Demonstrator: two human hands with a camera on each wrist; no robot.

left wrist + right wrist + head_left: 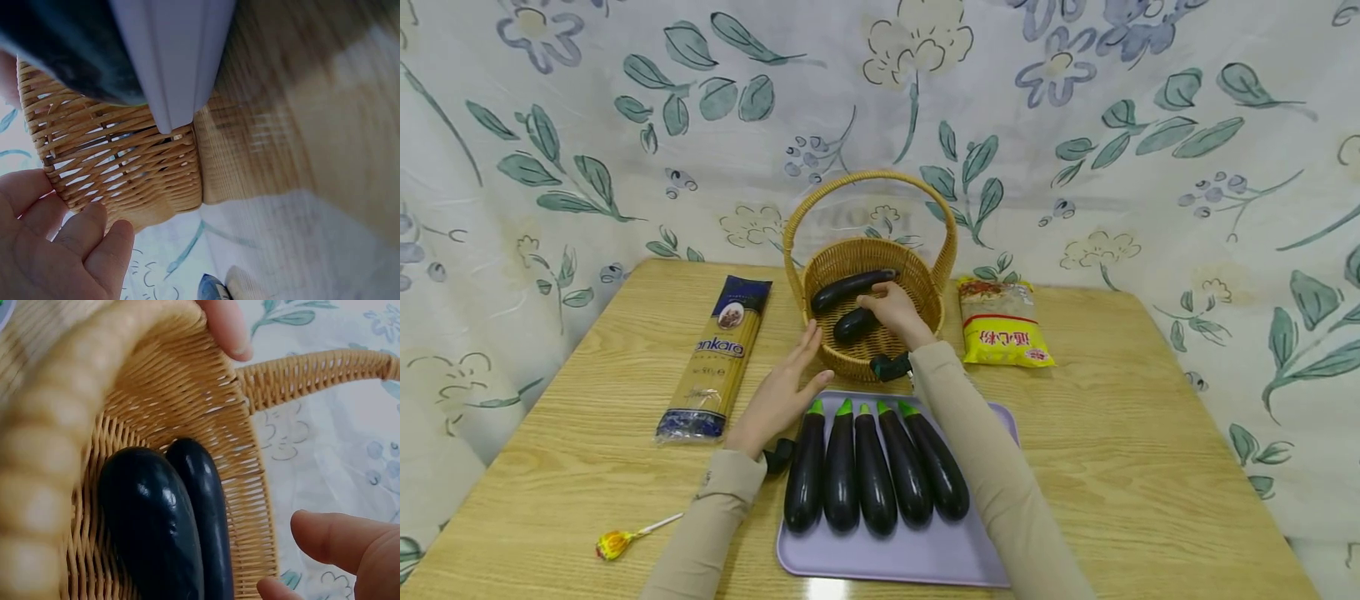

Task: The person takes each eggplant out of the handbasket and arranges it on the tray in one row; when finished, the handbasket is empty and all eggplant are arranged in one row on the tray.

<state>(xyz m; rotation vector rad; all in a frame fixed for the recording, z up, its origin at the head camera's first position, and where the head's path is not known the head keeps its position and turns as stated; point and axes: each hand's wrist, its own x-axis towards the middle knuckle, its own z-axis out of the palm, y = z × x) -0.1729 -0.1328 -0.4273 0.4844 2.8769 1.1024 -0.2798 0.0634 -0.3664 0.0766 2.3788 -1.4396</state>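
My right hand (897, 312) reaches into the wicker basket (844, 360), over the stem end of the nearer eggplant (850, 327). In the right wrist view the thumb and a fingertip (325, 536) stand apart from the dark skins, with nothing visible between them. A second eggplant (850, 287) lies behind the first, side by side with it in the basket. Extended fingers of my left hand (778, 400) touch the basket's left side by the rim, also seen against the weave (119, 159) in the left wrist view. The stem ends are hidden in the right wrist view.
Several eggplants (871, 483) lie in a row on a lilac tray (880, 567) below the basket. Left stands a packet of spaghetti (711, 367), lying flat, with a lollipop (617, 543) nearer. A yellow noodle bag (1006, 325) lies right. The handle (868, 176) arches over the basket.
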